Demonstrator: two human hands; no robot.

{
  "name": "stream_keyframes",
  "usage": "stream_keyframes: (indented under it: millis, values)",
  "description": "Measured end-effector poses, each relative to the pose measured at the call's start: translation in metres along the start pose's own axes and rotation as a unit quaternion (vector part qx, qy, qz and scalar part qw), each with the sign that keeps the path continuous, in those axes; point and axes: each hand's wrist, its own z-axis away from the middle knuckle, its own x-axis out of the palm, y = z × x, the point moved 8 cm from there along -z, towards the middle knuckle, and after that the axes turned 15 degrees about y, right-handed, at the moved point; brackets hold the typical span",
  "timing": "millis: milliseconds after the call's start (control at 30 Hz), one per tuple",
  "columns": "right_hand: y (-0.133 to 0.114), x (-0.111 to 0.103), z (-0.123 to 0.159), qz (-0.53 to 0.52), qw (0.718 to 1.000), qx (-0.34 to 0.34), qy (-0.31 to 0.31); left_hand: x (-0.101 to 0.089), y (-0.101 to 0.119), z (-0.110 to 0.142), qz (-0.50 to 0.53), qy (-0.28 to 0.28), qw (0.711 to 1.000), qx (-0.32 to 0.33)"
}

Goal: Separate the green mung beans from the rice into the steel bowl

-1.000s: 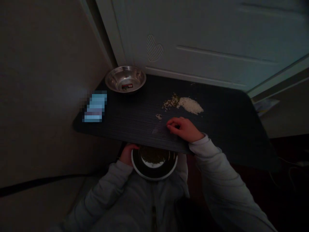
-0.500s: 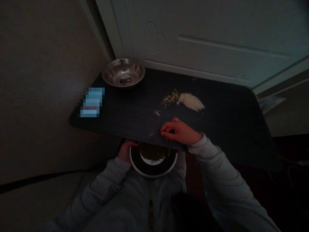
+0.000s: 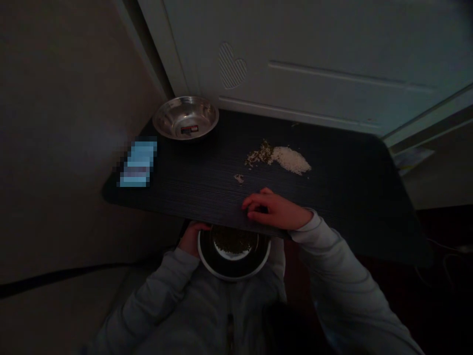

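My left hand (image 3: 191,238) grips the left rim of a round bowl (image 3: 232,276), held on my lap just below the table's front edge. Small green beans (image 3: 234,241) cover part of its shiny bottom, and the table edge hides the bowl's far side. Over the front of the dark table (image 3: 192,190) is my right hand (image 3: 275,208), loosely curved with thumb and fingers apart and no visible thing in it. Beyond it lie a pile of white rice (image 3: 291,159), a patch of green beans mixed with rice (image 3: 260,154) and a few stray grains (image 3: 239,178).
A steel bowl (image 3: 186,118) stands at the table's back left, a small dark and red label or object in its bottom. A pixelated, bright phone-like rectangle (image 3: 138,164) is at the left end. A white door panel (image 3: 314,88) rises behind the table.
The view has tilted slightly, so everything sits a little lower. My right hand's fingers have spread somewhat near the table edge. My left hand stays on the bowl.
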Motion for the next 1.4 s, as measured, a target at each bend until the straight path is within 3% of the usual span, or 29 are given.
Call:
stream_keyframes:
  millis: [100, 200, 267, 600, 1067, 1267, 1400]
  values:
    - [0.017, -0.021, -0.003, -0.026, 0.991, 0.060, 0.120, -0.001, -0.003, -0.003, -0.034, -0.008, 0.999, -0.012]
    - [0.037, -0.051, -0.001, 0.030, 0.952, 0.113, 0.284, -0.003, -0.006, -0.008, -0.055, -0.007, 0.998, -0.022]
    - [0.045, -0.061, 0.000, 0.067, 0.931, 0.125, 0.336, -0.004, -0.007, -0.010, -0.064, -0.010, 0.998, -0.028]
    - [0.049, -0.059, -0.004, 0.109, 0.933, 0.123, 0.320, 0.000, -0.005, -0.007, -0.065, -0.032, 0.997, -0.019]
    - [0.049, -0.053, -0.006, 0.076, 0.948, 0.102, 0.293, 0.000, -0.007, -0.008, -0.043, -0.062, 0.997, -0.026]
    - [0.050, -0.056, -0.004, 0.072, 0.941, 0.107, 0.314, 0.003, -0.009, -0.007, -0.038, -0.095, 0.994, -0.036]
    - [0.045, -0.052, -0.006, 0.082, 0.948, 0.101, 0.289, 0.002, -0.011, -0.009, -0.044, -0.102, 0.993, -0.038]
